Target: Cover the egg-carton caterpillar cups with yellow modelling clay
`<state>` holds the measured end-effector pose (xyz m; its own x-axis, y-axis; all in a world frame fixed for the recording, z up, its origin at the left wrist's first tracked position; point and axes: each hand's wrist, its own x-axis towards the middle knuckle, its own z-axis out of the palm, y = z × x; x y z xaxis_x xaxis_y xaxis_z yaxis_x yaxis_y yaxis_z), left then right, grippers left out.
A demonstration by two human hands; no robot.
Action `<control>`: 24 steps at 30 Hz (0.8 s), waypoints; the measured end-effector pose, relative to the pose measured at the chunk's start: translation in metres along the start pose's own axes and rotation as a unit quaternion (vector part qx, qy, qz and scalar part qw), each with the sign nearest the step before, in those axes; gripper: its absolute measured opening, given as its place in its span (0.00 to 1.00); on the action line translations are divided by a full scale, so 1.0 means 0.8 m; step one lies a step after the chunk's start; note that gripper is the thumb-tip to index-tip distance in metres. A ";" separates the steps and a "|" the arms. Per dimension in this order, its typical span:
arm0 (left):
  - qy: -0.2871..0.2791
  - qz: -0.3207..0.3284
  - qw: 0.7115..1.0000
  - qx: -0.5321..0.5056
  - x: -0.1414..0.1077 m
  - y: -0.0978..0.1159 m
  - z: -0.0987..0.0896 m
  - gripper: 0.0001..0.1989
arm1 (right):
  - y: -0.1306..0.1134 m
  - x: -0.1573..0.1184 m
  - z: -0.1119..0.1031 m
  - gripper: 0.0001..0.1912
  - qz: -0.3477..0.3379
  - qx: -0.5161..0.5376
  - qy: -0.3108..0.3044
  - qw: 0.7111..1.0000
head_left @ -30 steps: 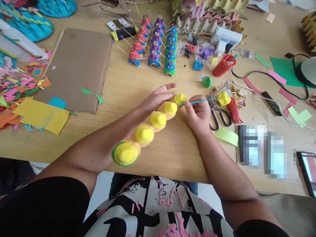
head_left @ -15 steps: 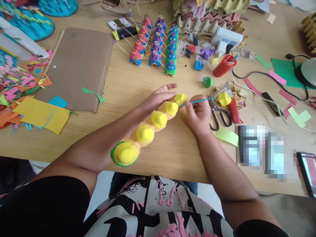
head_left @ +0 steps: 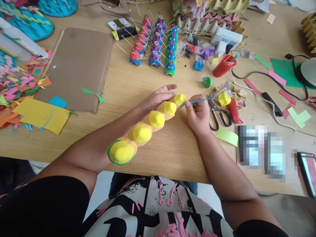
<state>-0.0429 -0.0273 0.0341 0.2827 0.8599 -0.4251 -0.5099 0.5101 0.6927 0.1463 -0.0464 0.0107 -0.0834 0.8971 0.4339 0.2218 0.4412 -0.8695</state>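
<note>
A strip of egg carton [head_left: 132, 144] with several bumps, each capped in yellow clay, slants from lower left to upper right above the table. Green clay edges its nearest bump. My left hand [head_left: 160, 95] grips the strip at its far end, partly behind it. Between the thumb and fingers of my right hand [head_left: 199, 113] is a thin blue tool [head_left: 201, 100], its left tip at the farthest yellow bump. A lump of yellow clay [head_left: 224, 98] lies just right of my right hand, by the black scissors [head_left: 220, 114].
Three decorated carton strips [head_left: 156, 48] with sticks stand at the back. A red cup [head_left: 224, 65] and clay bags are behind my right hand. Brown cardboard [head_left: 76, 65] and paper scraps [head_left: 41, 113] lie left, a phone [head_left: 308, 172] far right.
The near end of the strip has swung slightly left and up. My hands and the blue tool have hardly moved.
</note>
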 end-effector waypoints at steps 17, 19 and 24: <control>-0.012 0.007 0.999 -0.032 0.007 -0.004 -0.009 0.14 | 0.002 0.008 0.005 0.27 0.097 0.199 0.026 0.975; -0.005 0.005 0.999 -0.051 0.004 -0.004 -0.003 0.12 | 0.001 0.008 0.005 0.29 0.118 0.205 0.013 0.972; 0.002 -0.010 0.997 -0.078 0.000 -0.007 0.005 0.14 | 0.000 0.008 0.005 0.29 0.137 0.241 -0.008 0.961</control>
<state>-0.0367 -0.0299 0.0330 0.2913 0.8495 -0.4399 -0.6249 0.5171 0.5849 0.1420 -0.0402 0.0125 -0.1019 0.9798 0.1718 -0.2367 0.1439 -0.9609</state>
